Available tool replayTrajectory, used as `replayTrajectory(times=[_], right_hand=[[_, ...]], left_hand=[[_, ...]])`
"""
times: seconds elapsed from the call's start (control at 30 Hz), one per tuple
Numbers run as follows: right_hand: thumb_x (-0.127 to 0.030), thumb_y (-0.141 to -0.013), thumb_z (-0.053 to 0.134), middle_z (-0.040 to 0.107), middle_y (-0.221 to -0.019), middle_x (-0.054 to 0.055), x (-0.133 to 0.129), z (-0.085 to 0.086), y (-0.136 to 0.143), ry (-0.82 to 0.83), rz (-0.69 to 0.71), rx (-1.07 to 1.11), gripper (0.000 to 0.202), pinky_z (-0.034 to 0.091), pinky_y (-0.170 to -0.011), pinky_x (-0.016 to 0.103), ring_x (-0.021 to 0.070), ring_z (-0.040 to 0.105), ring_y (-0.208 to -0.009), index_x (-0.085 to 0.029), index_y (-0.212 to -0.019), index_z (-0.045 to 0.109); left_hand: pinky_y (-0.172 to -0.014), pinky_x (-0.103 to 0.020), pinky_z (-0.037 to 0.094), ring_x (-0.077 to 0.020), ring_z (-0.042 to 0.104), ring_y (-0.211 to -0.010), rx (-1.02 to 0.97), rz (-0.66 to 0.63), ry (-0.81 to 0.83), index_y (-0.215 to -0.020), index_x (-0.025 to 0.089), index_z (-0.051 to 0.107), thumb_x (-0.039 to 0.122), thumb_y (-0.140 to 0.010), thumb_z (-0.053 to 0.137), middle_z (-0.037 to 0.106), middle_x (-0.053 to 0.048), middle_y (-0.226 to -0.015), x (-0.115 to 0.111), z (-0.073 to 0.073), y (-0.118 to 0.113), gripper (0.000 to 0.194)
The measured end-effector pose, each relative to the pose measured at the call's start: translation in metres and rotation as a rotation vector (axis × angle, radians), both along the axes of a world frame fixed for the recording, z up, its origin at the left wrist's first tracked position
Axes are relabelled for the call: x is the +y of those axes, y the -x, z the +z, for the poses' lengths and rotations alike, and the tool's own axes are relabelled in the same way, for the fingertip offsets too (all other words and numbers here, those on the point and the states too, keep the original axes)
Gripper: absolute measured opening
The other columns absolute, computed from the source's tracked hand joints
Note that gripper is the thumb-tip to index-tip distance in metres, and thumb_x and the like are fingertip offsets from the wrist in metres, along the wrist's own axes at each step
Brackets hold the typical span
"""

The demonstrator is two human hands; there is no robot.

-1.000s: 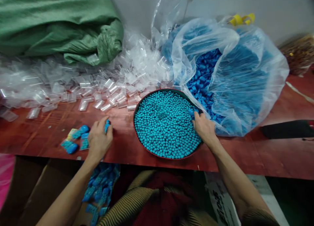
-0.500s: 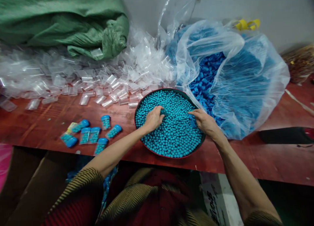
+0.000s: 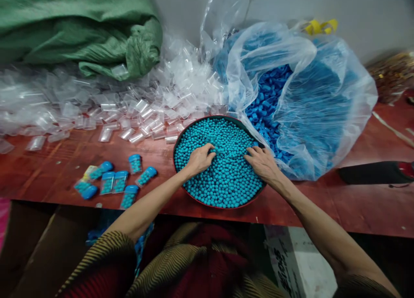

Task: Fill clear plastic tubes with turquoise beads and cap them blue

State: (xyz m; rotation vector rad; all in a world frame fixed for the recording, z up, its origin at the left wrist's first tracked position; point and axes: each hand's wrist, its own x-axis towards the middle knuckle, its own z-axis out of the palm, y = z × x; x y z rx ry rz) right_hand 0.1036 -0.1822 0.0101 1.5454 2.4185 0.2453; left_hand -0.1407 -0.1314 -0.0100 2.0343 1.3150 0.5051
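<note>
A round, dark-rimmed tray (image 3: 175, 156) full of turquoise beads (image 3: 226, 181) stands in front of me. Over its left half, my left hand (image 3: 199, 159) is closed, thumb and fingers around what looks like a small clear container, mostly lost against the beads. At the tray's right side, my right hand (image 3: 261, 162) has its fingers bent down at the beads; what they hold, if anything, is hidden. Left of the tray lie several small clear jars (image 3: 120, 182) with beads inside and blue caps.
Loose clear containers (image 3: 139, 112) are heaped along the back, beneath a green sack (image 3: 80, 35). Behind the tray at the right, an open plastic bag (image 3: 323, 117) holds blue caps (image 3: 267, 99). A black-handled object (image 3: 371, 173) lies at the right on the red table (image 3: 323, 203).
My right hand has turned palm down, its fingers lowering toward the beads. My left hand stays over the tray's left half. The whole view has shifted slightly.
</note>
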Motion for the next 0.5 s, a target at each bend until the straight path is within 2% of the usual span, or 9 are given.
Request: replayTrajectory(times=[0.07, 0.2, 0.3, 0.4, 0.5], right_hand=[[-0.015, -0.091, 0.037, 0.061, -0.102, 0.012, -0.003, -0.001, -0.001, 0.002, -0.002, -0.011, 0.026, 0.027, -0.073, 0.037, 0.0257, 0.046, -0.094, -0.017, -0.092, 0.063], [-0.015, -0.089, 0.038, 0.062, -0.082, 0.012, -0.005, 0.005, -0.001, -0.001, -0.071, -0.04, 0.026, 0.028, -0.074, 0.039, 0.0261, 0.047, -0.084, -0.017, -0.08, 0.063], [-0.017, -0.087, 0.043, 0.062, -0.082, 0.012, -0.002, 0.01, 0.007, -0.051, -0.098, 0.065, 0.02, 0.031, -0.077, 0.039, 0.027, 0.05, -0.087, -0.017, -0.079, 0.06], [-0.023, -0.086, 0.047, 0.063, -0.079, 0.01, 0.005, 0.006, 0.024, -0.006, -0.244, 0.391, 0.012, 0.036, -0.071, 0.034, 0.0234, 0.054, -0.078, -0.016, -0.088, 0.057], [-0.03, -0.087, 0.046, 0.061, -0.07, 0.002, 0.012, -0.006, 0.044, 0.179, -0.327, 0.876, 0.015, 0.039, -0.061, 0.027, 0.0172, 0.055, -0.065, -0.018, -0.092, 0.053]], left_hand=[[-0.084, -0.034, 0.046, -0.0218, 0.061, -0.087, -0.018, -0.023, 0.042, -0.104, 0.019, 0.058, 0.026, -0.084, 0.047, 0.066, -0.005, -0.091, -0.001, 0.001, 0.001, 0.023], [-0.08, -0.03, 0.045, -0.0179, 0.058, -0.083, -0.11, -0.064, 0.124, -0.098, 0.018, 0.057, 0.025, -0.083, 0.047, 0.063, -0.002, -0.086, 0.002, -0.002, 0.001, 0.019], [-0.077, -0.027, 0.044, -0.015, 0.056, -0.08, -0.238, -0.067, 0.183, -0.092, 0.016, 0.056, 0.023, -0.082, 0.048, 0.061, -0.001, -0.085, 0.007, -0.006, 0.001, 0.015], [-0.067, -0.024, 0.044, -0.0117, 0.053, -0.069, -0.364, -0.056, 0.304, -0.086, 0.015, 0.056, 0.024, -0.08, 0.05, 0.058, 0.0, -0.077, 0.009, -0.007, 0.001, 0.012], [-0.051, -0.02, 0.037, -0.0081, 0.043, -0.05, -0.412, -0.018, 0.479, -0.087, 0.015, 0.054, 0.027, -0.079, 0.052, 0.048, 0.005, -0.06, 0.008, -0.007, 0.001, 0.015]])
